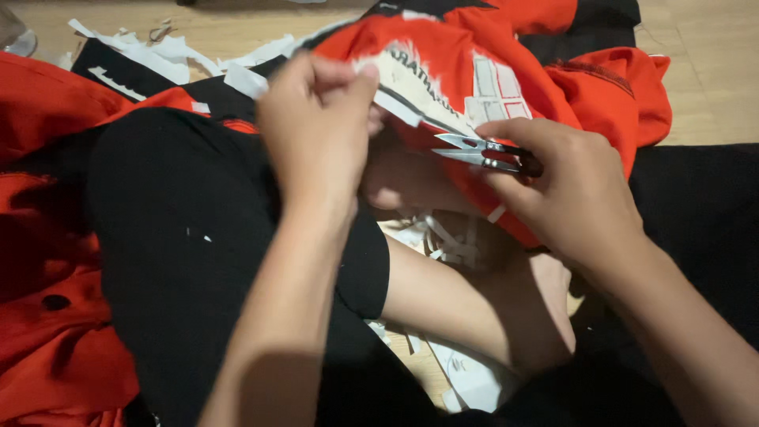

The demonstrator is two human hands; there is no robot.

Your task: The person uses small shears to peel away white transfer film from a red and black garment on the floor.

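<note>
the left hand (316, 126) is curled, its fingertips pinched shut on a strip of white backing (395, 95) at the edge of an orange and black garment (490, 47) draped over the person's lap. the right hand (565, 186) is closed around small thread snips (482, 153), whose two thin blades stand slightly apart and point left, just beside the white patch on the orange cloth. white paper scraps (158, 51) lie on the wooden floor (711, 71) beyond the knee, and more under the bare leg (458, 300).

Slim metal snips (484, 153) against crumpled red garment (514, 71).
</note>
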